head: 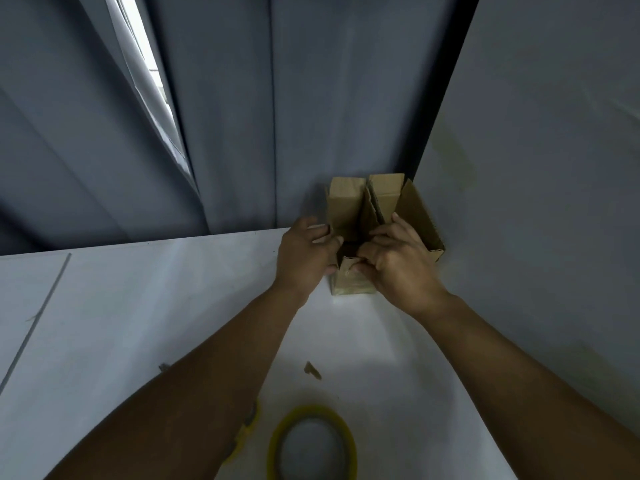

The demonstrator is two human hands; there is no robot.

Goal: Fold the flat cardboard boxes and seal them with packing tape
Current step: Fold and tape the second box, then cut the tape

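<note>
The cardboard box stands far right on the counter, backed against the wall, probably for bracing, while left hand and right hand pinch its flaps inward, the tape roll lying near.

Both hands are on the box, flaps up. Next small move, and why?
Likely fold the near flaps inward and down: the box stands with flaps open, left hand and right hand grip its near rim, and the tape roll lies unused.
</note>
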